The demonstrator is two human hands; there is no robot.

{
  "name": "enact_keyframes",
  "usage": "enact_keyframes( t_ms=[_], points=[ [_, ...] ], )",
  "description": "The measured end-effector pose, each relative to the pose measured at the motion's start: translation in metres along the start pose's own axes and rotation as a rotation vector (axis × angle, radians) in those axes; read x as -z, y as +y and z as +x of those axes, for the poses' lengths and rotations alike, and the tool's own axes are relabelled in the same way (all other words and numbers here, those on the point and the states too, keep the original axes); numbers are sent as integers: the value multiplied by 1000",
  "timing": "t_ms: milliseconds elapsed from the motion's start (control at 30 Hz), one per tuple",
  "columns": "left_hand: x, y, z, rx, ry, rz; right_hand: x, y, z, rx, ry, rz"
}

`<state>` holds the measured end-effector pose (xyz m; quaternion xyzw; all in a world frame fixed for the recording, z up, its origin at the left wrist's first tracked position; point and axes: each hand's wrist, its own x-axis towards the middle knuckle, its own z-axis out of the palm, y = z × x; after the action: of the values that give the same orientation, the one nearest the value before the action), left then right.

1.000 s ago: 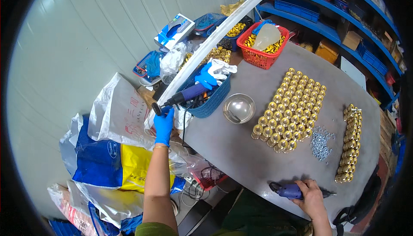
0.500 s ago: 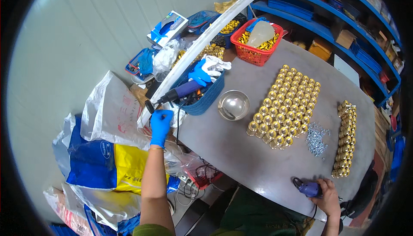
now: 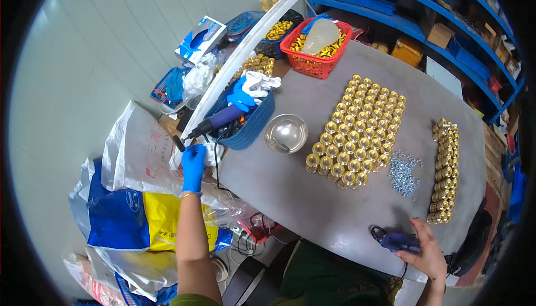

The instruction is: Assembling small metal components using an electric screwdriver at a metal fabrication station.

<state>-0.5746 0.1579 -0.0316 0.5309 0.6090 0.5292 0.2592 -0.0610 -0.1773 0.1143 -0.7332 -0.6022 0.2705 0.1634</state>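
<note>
One purple tool (image 3: 395,241) lies near the table's (image 3: 329,222) front edge, between the right hand's (image 3: 429,256) spread fingers. The left hand's (image 3: 193,166) hold is unclear.

Left hand (image 3: 193,169): fingertips indistinct; contact with dark tool head (image 3: 178,143) just beyond, impossible to tell. Right hand (image 3: 429,253): palm-side end of purple tool (image 3: 397,242) hidden by hand. Behind hands: 2 forearms (image 3: 194,250), cut off by lower edge. Ahead of right hand: silvery bits (image 3: 404,173), too small to identify. Between hands, farther out: 1 dark sliver (image 3: 282,145) in metal bowl (image 3: 289,129), likewise.
</note>
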Motion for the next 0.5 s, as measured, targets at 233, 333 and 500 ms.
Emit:
enact_keyframes(
  t_ms=[233, 333, 500],
  points=[
    [75, 9, -34, 436, 11, -491, -3, -28, 25, 175, 65, 268],
    [77, 41, -68, 485, -2, -802, -9, -44, 43, 291, 38, 348],
    [50, 102, -107, 523, -203, -932, -20, -75, 60, 296, -20, 507]
  ],
)
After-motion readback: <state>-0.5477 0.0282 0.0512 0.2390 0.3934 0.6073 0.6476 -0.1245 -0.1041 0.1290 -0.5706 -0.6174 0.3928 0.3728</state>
